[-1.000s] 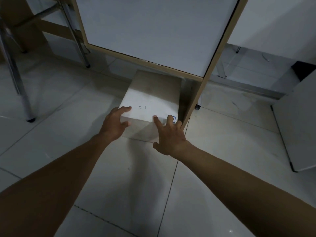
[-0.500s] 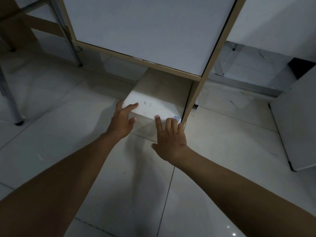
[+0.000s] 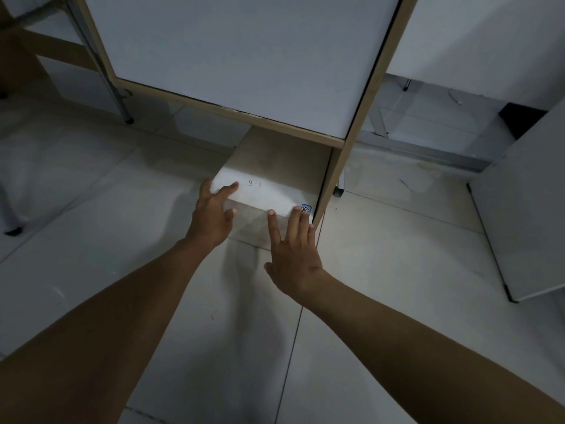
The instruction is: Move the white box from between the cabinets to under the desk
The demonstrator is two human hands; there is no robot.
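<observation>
The white box, marked "9-2" on top with a small blue sticker at its near right corner, lies on the floor, its far half hidden under the desk. My left hand rests at the box's near left corner, fingers on the top edge and thumb against the front face. My right hand lies flat with fingers spread, fingertips against the box's front face near the right corner. Neither hand is wrapped around the box.
The desk's wooden side panel stands tight against the box's right side. A white cabinet stands at the right. Metal legs rise at the left. Pale floor tiles spread around.
The box has slid farther under the desk; less of its top shows. Both hands followed it forward, and the right hand's fingers have flattened and spread.
</observation>
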